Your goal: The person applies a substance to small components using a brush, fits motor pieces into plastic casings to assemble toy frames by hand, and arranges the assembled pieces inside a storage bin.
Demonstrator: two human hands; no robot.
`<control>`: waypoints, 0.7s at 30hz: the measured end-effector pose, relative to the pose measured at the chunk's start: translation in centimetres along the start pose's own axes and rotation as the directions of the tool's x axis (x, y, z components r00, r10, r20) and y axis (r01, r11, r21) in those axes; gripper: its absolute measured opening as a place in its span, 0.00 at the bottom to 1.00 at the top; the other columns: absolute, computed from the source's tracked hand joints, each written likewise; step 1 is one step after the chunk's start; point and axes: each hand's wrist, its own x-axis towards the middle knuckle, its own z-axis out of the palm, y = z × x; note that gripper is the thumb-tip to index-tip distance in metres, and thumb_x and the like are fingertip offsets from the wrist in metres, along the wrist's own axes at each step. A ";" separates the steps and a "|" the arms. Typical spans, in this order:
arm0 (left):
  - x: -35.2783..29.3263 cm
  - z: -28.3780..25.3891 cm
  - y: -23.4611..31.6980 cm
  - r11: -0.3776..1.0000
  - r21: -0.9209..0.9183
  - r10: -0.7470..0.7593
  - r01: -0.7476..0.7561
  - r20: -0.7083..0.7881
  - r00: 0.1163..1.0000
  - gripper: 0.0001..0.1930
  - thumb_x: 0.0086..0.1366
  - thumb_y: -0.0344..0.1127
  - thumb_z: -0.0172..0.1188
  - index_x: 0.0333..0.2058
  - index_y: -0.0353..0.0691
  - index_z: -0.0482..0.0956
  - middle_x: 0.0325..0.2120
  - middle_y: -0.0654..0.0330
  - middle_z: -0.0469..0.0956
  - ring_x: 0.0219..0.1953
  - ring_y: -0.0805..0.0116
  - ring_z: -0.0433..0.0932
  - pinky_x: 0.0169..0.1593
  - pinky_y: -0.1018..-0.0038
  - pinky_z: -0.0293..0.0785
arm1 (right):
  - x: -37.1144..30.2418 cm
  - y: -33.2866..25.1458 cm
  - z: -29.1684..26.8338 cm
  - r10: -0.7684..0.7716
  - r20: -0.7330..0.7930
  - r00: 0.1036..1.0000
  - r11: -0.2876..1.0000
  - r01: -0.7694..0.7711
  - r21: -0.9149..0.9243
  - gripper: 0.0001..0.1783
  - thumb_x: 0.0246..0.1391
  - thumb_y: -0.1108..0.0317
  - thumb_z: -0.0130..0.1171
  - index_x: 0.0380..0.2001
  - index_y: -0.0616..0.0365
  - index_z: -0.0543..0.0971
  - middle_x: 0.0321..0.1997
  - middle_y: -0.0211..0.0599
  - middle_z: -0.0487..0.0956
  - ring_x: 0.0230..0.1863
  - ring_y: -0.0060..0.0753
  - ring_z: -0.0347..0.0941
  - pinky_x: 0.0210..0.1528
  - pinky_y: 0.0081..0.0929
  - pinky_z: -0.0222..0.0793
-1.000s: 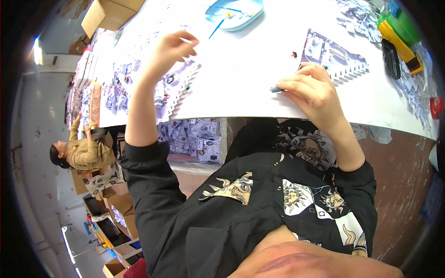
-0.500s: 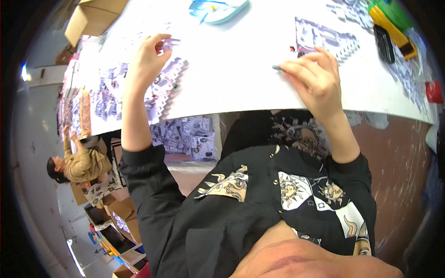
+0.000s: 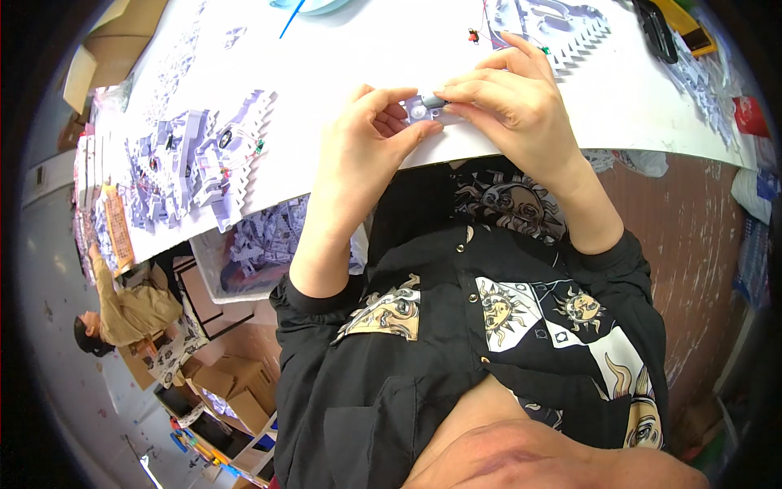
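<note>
Two small items in hand above white table [image 3: 350, 53]: pale plastic part [image 3: 418, 112] and grey cylinder [image 3: 434, 102]

Noted closest to the camera: black printed shirt [image 3: 383, 367]. Beyond it, found left hand [image 3: 366, 126] gripping the pale plastic part between thumb and fingers, close to the table's near edge. Found right hand [image 3: 521, 102] pinching the grey cylinder in thumb and fingertips, at the right side of the pale plastic part. Cannot tell whether seated in it or only alongside.

Below the table edge, to the left, observed lined bin [image 3: 210, 265] loaded with pale pieces. On the tabletop at left, recorded heap of pale parts [image 3: 183, 159], one toothed edge facing right. Beyond the right hand, logged toothed panel [image 3: 562, 28] with small red component [image 3: 473, 36] just beside it. Farther right, black tray [image 3: 656, 33]. At the far edge of view, light blue bowl [image 3: 326, 6], cut off by the frame, with blue stick [image 3: 292, 20]. Farthest left, sighted co-worker in tan top [image 3: 142, 314], one arm extended toward orange basket [image 3: 118, 228].
</note>
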 end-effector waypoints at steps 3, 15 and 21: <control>0.1 -0.1 0.0 1.000 -0.017 -0.011 0.011 0.009 1.000 0.18 0.53 0.27 0.72 0.43 0.33 0.82 0.30 0.64 0.76 0.32 0.77 0.76 0.36 0.81 0.74 | 0.1 -0.5 -0.2 -0.016 0.002 1.000 0.996 0.016 -0.086 0.10 0.45 0.69 0.68 0.35 0.49 0.86 0.36 0.24 0.84 0.43 0.30 0.74 0.65 0.45 0.58; 4.5 -7.4 -4.4 0.948 0.301 0.045 0.105 -0.450 0.892 0.32 0.54 0.35 0.73 0.53 0.31 0.67 0.30 0.57 0.80 0.33 0.70 0.80 0.38 0.73 0.78 | -0.7 -0.8 1.0 -0.084 0.023 0.996 0.970 0.087 -0.228 0.13 0.43 0.64 0.69 0.35 0.51 0.82 0.38 0.22 0.80 0.53 0.31 0.71 0.66 0.47 0.58; 11.6 -8.5 -6.6 0.999 0.009 0.037 -0.036 -0.319 0.947 0.21 0.59 0.32 0.67 0.50 0.30 0.77 0.32 0.55 0.83 0.37 0.70 0.82 0.43 0.76 0.78 | -1.7 -0.8 2.0 -0.059 -0.067 0.996 0.974 0.043 -0.221 0.12 0.45 0.65 0.68 0.36 0.51 0.82 0.41 0.23 0.80 0.52 0.30 0.71 0.67 0.48 0.56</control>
